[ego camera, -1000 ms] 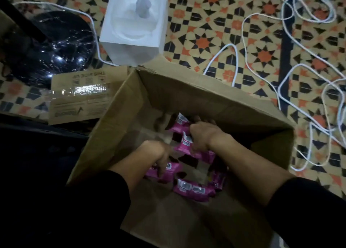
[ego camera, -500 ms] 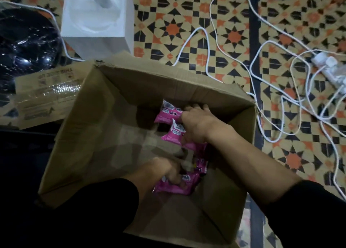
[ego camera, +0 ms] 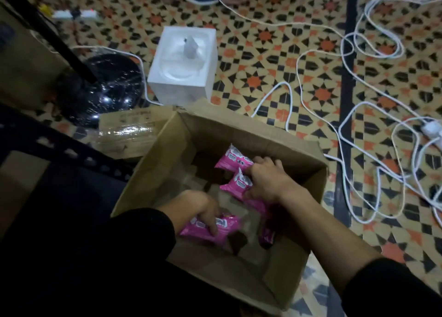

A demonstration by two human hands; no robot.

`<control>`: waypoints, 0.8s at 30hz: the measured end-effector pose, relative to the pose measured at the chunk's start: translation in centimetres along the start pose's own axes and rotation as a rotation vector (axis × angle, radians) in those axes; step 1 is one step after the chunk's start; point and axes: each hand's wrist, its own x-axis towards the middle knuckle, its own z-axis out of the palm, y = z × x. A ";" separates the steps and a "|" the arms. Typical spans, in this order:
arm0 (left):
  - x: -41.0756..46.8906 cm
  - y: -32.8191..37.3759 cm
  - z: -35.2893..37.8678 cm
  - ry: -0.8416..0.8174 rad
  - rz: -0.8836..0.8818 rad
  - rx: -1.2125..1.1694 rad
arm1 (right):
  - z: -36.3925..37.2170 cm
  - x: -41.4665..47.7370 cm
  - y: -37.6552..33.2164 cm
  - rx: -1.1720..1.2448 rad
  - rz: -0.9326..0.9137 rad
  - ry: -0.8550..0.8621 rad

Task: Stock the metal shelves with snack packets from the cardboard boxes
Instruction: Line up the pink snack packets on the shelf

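An open cardboard box [ego camera: 251, 134] stands on the patterned floor below me, with pink snack packets inside. My right hand [ego camera: 267, 180] grips two pink packets [ego camera: 235, 185] stacked near the box's far wall. My left hand [ego camera: 201, 211] holds another pink packet [ego camera: 227, 230] lower in the box, fingers curled over it. One more dark pink packet [ego camera: 266, 236] lies on the box bottom under my right forearm. A perforated dark metal shelf bar [ego camera: 71, 151] crosses the left edge of the view.
A white tissue box [ego camera: 184, 65] stands just beyond the cardboard box. White cables [ego camera: 346, 134] loop over the floor on the right. A black fan base [ego camera: 105, 89] and a flattened taped carton [ego camera: 129, 132] lie to the left. A power strip [ego camera: 74, 14] lies far left.
The view has tilted up and shifted, showing more floor. Both hands stay in the box with their packets; the left hand has lifted its packet slightly toward the box's near side.
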 end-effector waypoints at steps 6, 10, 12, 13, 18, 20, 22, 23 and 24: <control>-7.6 -1.8 -1.7 0.299 -0.101 -0.191 | -1.4 -2.5 -0.7 0.029 -0.020 0.072; -12.4 -1.5 -1.5 0.491 -0.236 -0.163 | -2.3 -4.0 -1.2 0.092 -0.032 0.115; -14.6 -1.3 -0.5 0.571 -0.305 -0.144 | -3.0 -5.0 -1.8 0.115 -0.050 0.137; -15.8 -1.2 0.1 0.623 -0.329 -0.142 | -3.4 -5.7 -2.2 0.130 -0.066 0.159; -21.1 -0.2 2.9 0.843 -0.403 -0.237 | -5.4 -8.4 -3.6 0.245 -0.135 0.266; -23.6 0.4 4.1 0.939 -0.419 -0.300 | -6.7 -9.6 -4.4 0.305 -0.200 0.319; -26.4 1.0 5.5 1.037 -0.427 -0.366 | -7.9 -10.9 -5.4 0.394 -0.274 0.392; -27.6 1.3 6.0 1.075 -0.426 -0.387 | -8.4 -11.2 -5.8 0.442 -0.309 0.407; -28.9 1.7 6.5 1.111 -0.431 -0.407 | -9.0 -11.6 -6.2 0.486 -0.342 0.414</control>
